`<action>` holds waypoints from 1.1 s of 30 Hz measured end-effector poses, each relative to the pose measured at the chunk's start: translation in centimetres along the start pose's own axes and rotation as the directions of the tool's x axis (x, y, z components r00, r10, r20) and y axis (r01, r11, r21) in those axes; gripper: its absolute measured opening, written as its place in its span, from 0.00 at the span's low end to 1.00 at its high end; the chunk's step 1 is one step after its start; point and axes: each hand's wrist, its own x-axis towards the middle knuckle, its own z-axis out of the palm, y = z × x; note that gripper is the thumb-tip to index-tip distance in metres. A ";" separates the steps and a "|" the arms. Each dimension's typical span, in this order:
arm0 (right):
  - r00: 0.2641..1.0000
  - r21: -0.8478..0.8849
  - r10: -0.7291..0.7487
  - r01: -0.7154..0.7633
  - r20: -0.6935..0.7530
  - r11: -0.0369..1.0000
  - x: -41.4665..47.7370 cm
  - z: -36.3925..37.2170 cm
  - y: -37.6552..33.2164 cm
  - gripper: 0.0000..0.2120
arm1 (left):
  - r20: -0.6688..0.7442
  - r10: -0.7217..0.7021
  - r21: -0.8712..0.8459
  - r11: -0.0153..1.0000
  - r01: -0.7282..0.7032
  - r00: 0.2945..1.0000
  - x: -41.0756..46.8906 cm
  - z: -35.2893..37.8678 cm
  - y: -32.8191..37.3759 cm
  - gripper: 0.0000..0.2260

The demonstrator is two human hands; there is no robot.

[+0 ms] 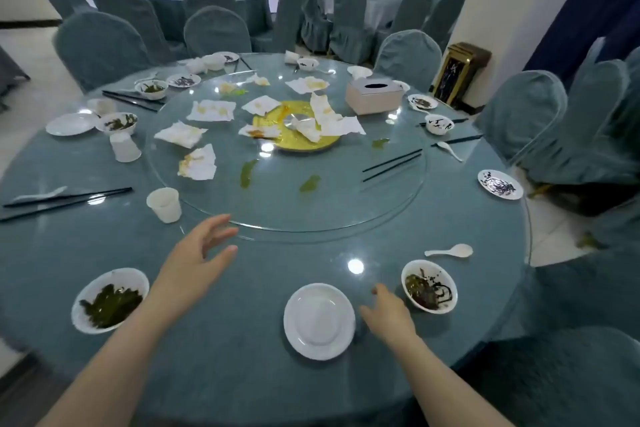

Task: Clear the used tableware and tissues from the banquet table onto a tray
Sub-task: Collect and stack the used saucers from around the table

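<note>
I look down on a round banquet table [242,374] with a glass turntable [346,204] in its middle. My left hand [197,253] hovers open over the near table, right of a white paper cup [164,204] and close to the turntable's rim. My right hand [388,314] is open, between a clean white plate [319,321] and a dirty bowl [429,286]. Another bowl with greens [109,300] stands at the near left. Several stained tissues [211,111] lie on the turntable. No tray is in view.
A tissue box [374,95] stands at the turntable's far right. Chopsticks [65,201], a spoon [450,250], small plates, bowls and cups ring the table edge. Covered chairs [100,48] surround the table. A gold disc [301,142] marks the turntable's centre.
</note>
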 end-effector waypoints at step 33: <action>0.971 0.707 0.211 -0.071 -0.113 0.704 -15.9 -1.1 -0.5 0.05 | 0.438 -0.249 -0.224 0.900 0.373 0.864 -8.0 7.0 -1.4 0.10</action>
